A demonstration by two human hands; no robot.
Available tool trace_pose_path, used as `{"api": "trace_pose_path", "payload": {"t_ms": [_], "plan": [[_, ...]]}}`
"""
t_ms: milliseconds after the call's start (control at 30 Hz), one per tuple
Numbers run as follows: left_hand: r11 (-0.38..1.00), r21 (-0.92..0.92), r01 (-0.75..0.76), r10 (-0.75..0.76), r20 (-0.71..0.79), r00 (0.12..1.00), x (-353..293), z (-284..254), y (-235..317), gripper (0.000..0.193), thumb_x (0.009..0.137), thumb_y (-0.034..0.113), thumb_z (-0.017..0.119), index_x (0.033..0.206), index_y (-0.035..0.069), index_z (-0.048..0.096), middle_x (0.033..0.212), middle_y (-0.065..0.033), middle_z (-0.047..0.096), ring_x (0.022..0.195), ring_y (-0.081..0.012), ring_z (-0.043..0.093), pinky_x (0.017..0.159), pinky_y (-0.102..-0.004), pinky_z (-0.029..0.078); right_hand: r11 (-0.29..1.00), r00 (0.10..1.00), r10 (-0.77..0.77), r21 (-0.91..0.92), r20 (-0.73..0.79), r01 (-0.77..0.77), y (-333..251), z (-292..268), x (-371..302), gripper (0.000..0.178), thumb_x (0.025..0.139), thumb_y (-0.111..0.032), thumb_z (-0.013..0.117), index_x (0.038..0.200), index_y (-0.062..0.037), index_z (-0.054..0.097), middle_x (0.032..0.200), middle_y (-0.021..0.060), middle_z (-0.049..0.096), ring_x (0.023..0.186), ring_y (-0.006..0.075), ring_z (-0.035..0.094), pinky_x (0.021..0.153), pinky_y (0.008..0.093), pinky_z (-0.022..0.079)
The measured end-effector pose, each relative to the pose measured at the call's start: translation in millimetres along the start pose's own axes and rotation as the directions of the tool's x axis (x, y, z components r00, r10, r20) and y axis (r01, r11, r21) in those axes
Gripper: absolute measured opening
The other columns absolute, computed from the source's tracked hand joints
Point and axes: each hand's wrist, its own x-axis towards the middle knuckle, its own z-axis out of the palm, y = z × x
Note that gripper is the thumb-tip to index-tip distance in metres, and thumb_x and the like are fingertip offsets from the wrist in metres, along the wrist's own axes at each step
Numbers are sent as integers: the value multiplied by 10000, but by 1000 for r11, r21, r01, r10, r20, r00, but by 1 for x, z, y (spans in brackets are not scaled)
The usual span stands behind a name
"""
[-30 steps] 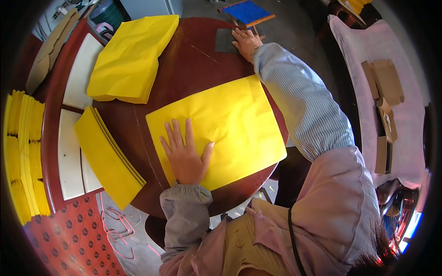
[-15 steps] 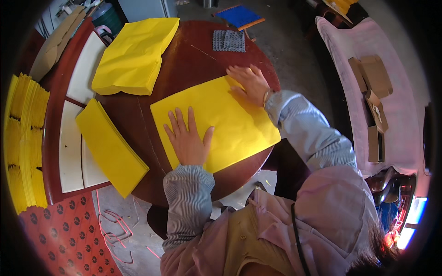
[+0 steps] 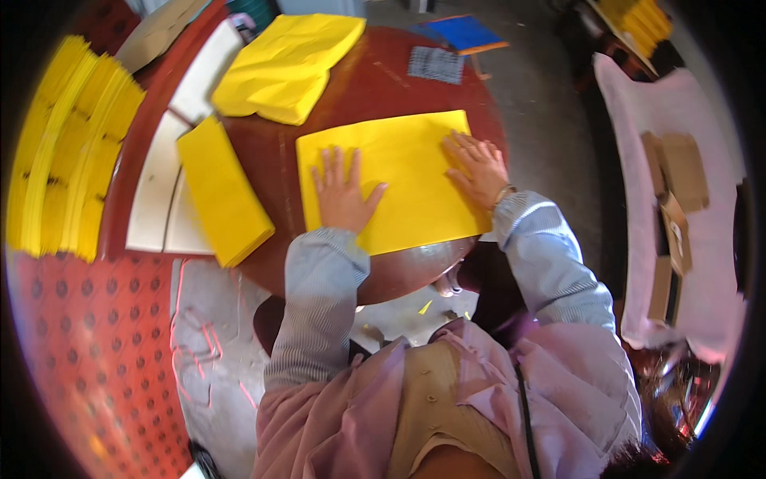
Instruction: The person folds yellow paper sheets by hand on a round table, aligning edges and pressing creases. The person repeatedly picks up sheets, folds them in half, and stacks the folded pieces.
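A flat yellow sheet (image 3: 407, 184), paper or thin cloth, lies in front of me on the round dark red table (image 3: 391, 96). My left hand (image 3: 345, 191) rests palm down on its left part, fingers spread. On its right part lies my right hand (image 3: 479, 166), fingers stretched toward the far right corner. Neither hand holds anything. To the left is a narrow folded yellow stack (image 3: 223, 191), partly over the table's edge. Beyond it, a larger yellow pile (image 3: 287, 64) with a creased top sits at the table's far left.
A grey textured mat (image 3: 436, 65) lies at the table's far side, with a blue-topped stool (image 3: 464, 33) behind it. Tall yellow stacks (image 3: 68, 152) stand at far left by white panels (image 3: 152, 191). Right, small cardboard boxes (image 3: 678, 172) lie on a pink-covered bench (image 3: 638, 279).
My view has shifted, so the scene sits differently in the picture. My right hand has slid nearer me along the sheet's right side; my left hand stays flat on the sheet.
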Motion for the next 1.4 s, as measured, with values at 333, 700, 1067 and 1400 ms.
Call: {"api": "trace_pose_path", "payload": {"t_ms": [333, 700, 1067, 1400], "plan": [[999, 15, -42, 42, -32, 999, 6, 4, -5, 836, 973, 635, 614, 1630, 163, 403, 1690, -245, 308, 1599, -440, 198, 1267, -664, 105, 999, 1000, -7, 40, 25, 6, 21, 17, -9, 602, 1094, -456, 509, 1621, -181, 418, 1708, 37, 366, 1591, 233, 275, 1317, 518, 130], [990, 17, -140, 140, -29, 990, 31, -13, -28, 774, 981, 602, 620, 1611, 189, 440, 1699, -188, 327, 1613, -400, 187, 1279, -641, 108, 952, 950, -34, 280, -310, 126, 44, 6, -14, 418, 1000, -384, 711, 1348, -153, 712, 1405, 77, 672, 1303, 264, 594, 1130, 428, 416], [856, -446, -262, 271, -45, 962, -61, -31, 102, 460, 906, 173, 734, 1350, 72, 666, 1516, -197, 539, 1500, -449, 401, 1214, -652, 293, 913, 948, 309, 304, -81, -272, 119, 8, 127, 317, 1002, -253, 663, 1266, -78, 689, 1123, 59, 752, 895, 244, 707, 725, 366, 554], [851, -484, -205, 267, 63, 962, -70, -24, 112, 505, 881, 143, 770, 1375, 130, 670, 1506, -148, 537, 1496, -391, 430, 1216, -678, 286, 970, 937, 21, -221, -348, -104, 144, 104, 255, 488, 1055, -403, 554, 1467, -142, 577, 1525, 106, 541, 1411, 368, 438, 1110, 570, 422]]}}
